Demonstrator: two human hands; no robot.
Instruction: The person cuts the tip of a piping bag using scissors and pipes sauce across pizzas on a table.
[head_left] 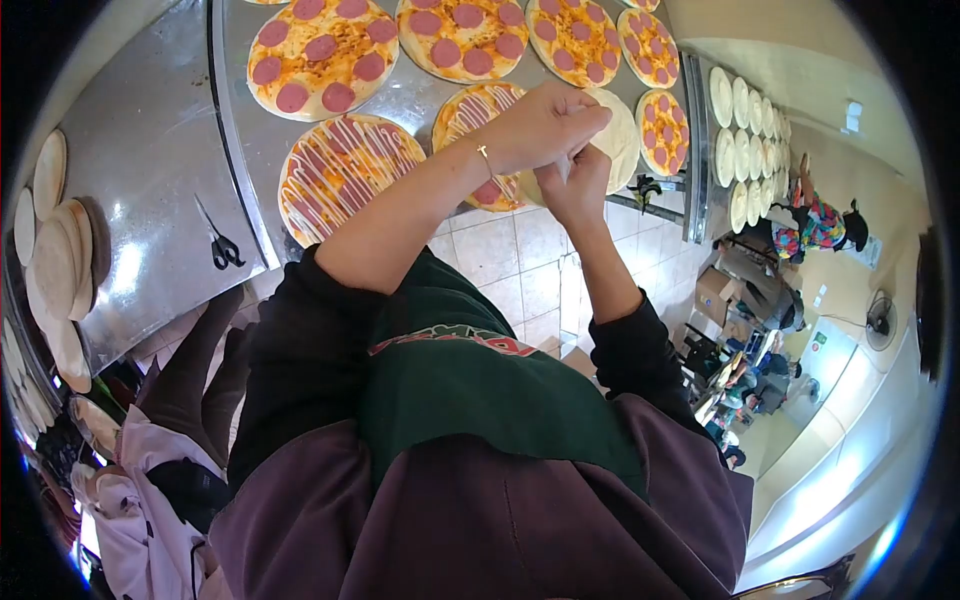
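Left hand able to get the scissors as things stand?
Probably not: the left hand looks closed, along with the right hand, around something white. Nothing covers the scissors, though, so with that hand freed, likely yes.

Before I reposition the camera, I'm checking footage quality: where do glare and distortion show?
In the head view, glare whitens a patch of the steel table left of the scissors; fisheye distortion curves the outer scene inside dark corners; the striped pizza nearest the scissors reads clearly.
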